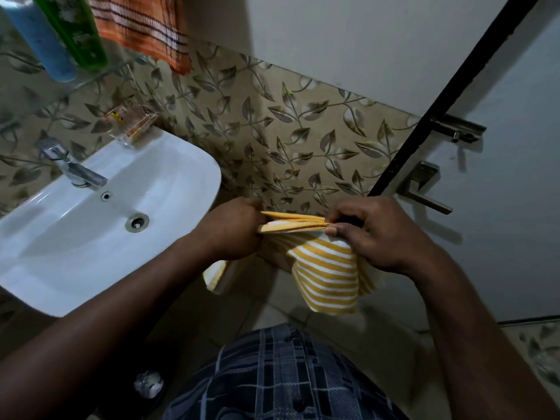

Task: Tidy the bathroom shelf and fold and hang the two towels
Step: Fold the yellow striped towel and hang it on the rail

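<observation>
A yellow and white striped towel (325,268) is bunched between both hands in front of my body, to the right of the sink. My left hand (233,231) grips its left end and my right hand (378,234) pinches the folded top edge, with the rest hanging down. An orange striped towel (142,25) hangs at the upper left. A blue bottle (39,37) and a green bottle (75,28) stand on the glass shelf (100,71).
A white sink (194,165) with a chrome tap (72,168) is at the left, a clear soap holder (130,122) on its back rim. A door with a metal handle (424,189) and latch (457,130) stands at the right. Leaf-patterned tiles cover the wall.
</observation>
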### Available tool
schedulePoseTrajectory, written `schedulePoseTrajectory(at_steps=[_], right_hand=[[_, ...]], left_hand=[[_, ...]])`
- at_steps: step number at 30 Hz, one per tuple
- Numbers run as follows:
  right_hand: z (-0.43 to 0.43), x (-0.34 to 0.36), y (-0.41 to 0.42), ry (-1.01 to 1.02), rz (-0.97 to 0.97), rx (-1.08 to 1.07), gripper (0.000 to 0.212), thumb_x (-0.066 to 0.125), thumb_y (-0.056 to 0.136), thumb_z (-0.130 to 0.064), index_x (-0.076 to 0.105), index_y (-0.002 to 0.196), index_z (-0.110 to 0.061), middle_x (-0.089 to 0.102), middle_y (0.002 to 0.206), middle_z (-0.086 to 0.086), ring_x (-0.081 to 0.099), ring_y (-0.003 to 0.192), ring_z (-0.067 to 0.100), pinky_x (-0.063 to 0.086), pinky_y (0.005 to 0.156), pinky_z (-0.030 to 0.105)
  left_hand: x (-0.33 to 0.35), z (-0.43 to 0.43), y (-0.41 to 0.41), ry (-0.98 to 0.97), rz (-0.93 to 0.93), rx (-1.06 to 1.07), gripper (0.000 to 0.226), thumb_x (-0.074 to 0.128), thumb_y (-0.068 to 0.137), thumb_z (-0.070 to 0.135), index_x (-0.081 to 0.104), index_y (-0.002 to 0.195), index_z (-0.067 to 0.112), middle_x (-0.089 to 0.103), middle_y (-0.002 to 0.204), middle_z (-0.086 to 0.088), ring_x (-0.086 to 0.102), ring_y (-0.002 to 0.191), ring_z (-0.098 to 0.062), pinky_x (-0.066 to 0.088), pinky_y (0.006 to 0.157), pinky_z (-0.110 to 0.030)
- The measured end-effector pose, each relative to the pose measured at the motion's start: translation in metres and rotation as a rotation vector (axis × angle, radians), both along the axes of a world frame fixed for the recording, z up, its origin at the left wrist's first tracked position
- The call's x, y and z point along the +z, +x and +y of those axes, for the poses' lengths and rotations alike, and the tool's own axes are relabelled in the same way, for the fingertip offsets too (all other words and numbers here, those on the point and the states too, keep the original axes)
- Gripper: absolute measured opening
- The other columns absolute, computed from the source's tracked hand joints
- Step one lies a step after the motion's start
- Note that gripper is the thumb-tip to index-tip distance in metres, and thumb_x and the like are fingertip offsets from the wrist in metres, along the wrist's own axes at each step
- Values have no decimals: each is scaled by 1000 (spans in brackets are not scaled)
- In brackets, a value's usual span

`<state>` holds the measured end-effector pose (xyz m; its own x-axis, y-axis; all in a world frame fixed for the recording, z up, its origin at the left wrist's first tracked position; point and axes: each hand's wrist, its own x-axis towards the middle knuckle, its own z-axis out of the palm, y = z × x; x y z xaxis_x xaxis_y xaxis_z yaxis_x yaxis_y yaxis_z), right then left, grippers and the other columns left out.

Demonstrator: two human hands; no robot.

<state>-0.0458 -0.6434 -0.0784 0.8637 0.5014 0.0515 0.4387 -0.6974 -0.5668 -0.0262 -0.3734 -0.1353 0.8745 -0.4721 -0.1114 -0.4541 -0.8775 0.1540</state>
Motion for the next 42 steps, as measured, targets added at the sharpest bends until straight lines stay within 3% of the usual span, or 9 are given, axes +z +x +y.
schedulePoseTrajectory(at_steps=[8,14,17,21,24,27,32,37,42], right_hand=[[-14,11,2,34,-75,-26,9,75,94,-19,76,96,-27,71,89,-15,65,84,4,50,67,21],[-8,20,4,-59,-123,74,9,76,93,-18,78,101,-20,71,91,-12,64,84,2,51,71,25],[-9,22,4,-131,-95,112,13,77,92,-14,78,103,-21,73,94,-9,66,85,8,54,72,32],[-10,23,3,-169,-68,117,14,76,94,-16,79,105,-23,71,93,-10,65,84,8,55,71,34],[-12,25,0,-177,-56,92,15,68,95,-28,78,104,-20,70,92,-9,65,84,8,56,71,36],[-15,29,-1,-204,-49,76,20,64,93,-29,78,104,-20,72,96,-6,67,87,12,57,74,41],[-21,35,-3,-190,-74,46,13,67,95,-23,77,103,-22,72,96,-7,67,88,10,57,74,39],[-35,36,1,-187,-96,-52,12,73,95,-12,77,103,-20,72,95,-9,66,86,6,52,72,30],[-36,36,0,-171,-73,-135,11,72,95,-15,78,102,-22,71,94,-12,64,87,0,50,71,29]], left_hand=[[-19,10,-8,-283,-162,-7,9,75,83,23,77,92,20,41,87,10,55,67,-20,35,59,-27],[-52,-7,-22,-496,240,-75,41,70,86,50,70,123,33,52,115,18,58,103,-6,47,86,-29],[-46,-20,-26,-867,536,23,45,57,92,67,67,130,45,58,122,25,57,116,0,47,98,-31],[-31,-48,-22,-1219,545,108,43,46,105,45,77,119,20,65,136,7,61,127,-11,48,109,-45],[-27,-69,-16,-1147,263,33,27,63,99,31,80,113,15,73,125,5,68,115,-13,56,97,-47],[-26,-81,-11,-986,-56,-46,16,74,95,29,82,102,17,74,101,10,68,88,-3,56,73,-30],[-22,-91,-6,-890,-248,-19,12,81,87,27,73,91,19,69,82,5,60,70,-8,46,58,-26],[-28,-85,0,-756,-396,-88,18,77,86,11,64,98,15,68,88,-3,57,67,-17,42,54,-25],[-32,-68,8,-488,-587,-290,22,68,99,20,67,119,11,67,115,-20,66,92,-31,56,60,-37]])
